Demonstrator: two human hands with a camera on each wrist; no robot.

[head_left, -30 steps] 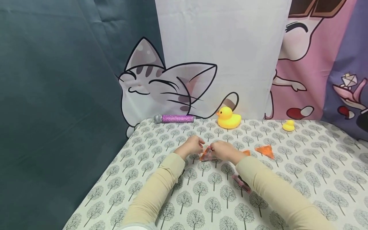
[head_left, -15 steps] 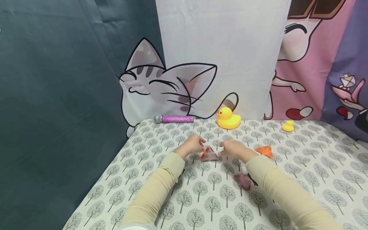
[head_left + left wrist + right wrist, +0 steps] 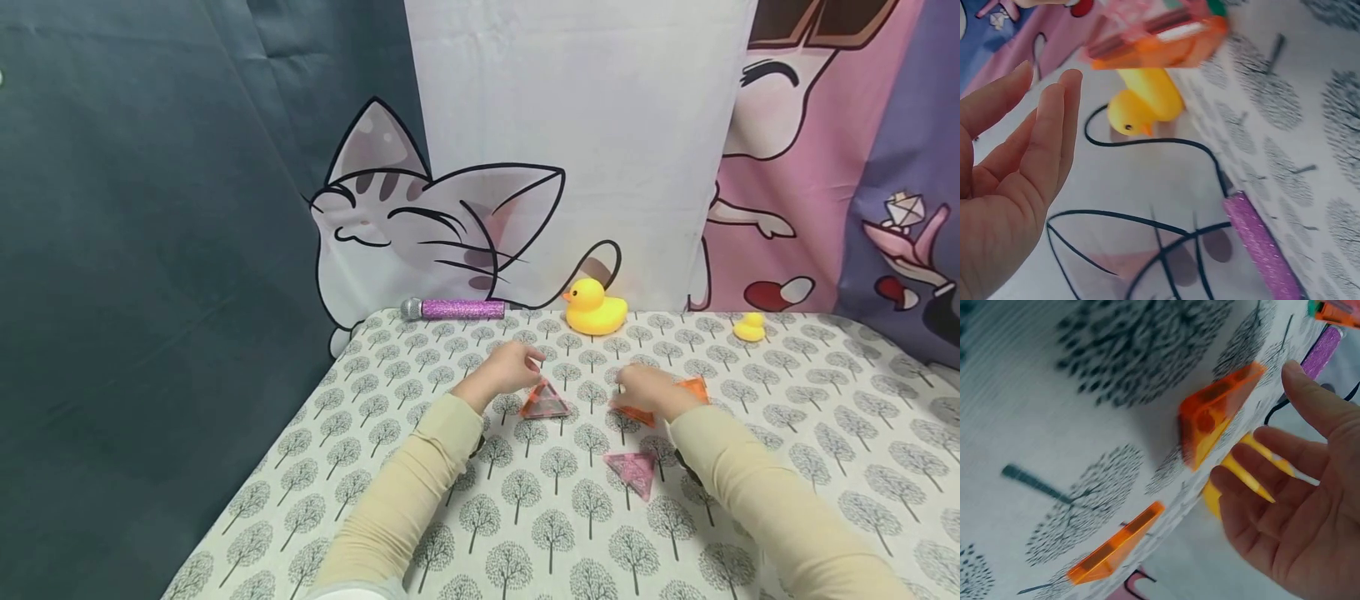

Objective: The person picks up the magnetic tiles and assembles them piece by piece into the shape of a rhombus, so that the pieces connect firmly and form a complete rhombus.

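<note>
My left hand hovers just behind and left of a small standing structure of translucent magnetic triangle tiles, orange on its left side and pinkish elsewhere. In the left wrist view, this hand has nearly straight fingers with nothing between them. My right hand is over an orange triangle tile, partly covering it. The right wrist view has the hand's fingers spread and apart from this orange tile. A second orange triangle tile lies beyond, partly behind the right hand.
A pink triangle tile lies nearer on the tree-patterned tablecloth. Along the back are a glittery purple microphone, a large yellow duck and a small duck. A cartoon-printed curtain hangs behind.
My right hand has left the tile structure and moved right to the orange tile. My left hand has risen slightly away from the structure. The pink tile has come out from under the right sleeve.
</note>
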